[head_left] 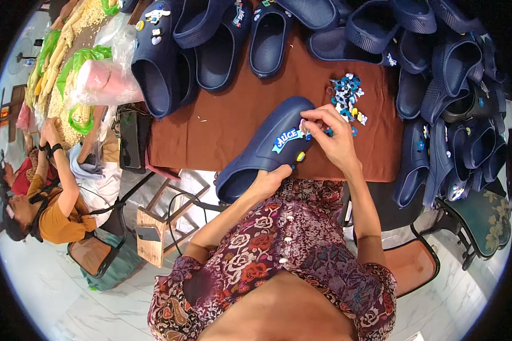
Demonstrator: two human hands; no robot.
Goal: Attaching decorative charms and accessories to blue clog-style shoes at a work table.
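Observation:
A navy foam clog (256,153) lies slantwise over the near edge of the brown-covered table, its toe pointing away to the right. My left hand (272,181) grips its near side, with the thumb along the upper. At the toe, my right hand (334,136) pinches a small pale shoe charm (303,126) against the clog, partly covered by the fingertips. A blue lettered banner charm (287,140) sits on the upper. Close to the left thumb is a small yellow charm (301,156). Beyond the right hand lies a pile of loose charms (347,94) in blue, white and yellow.
More navy clogs (270,48) line the far side, and others are stacked on the right (452,74). A black phone (132,139) lies at the left, near a plastic-wrapped pink roll (105,82). A seated person (62,210) works at the far left. A chair (412,264) stands behind right.

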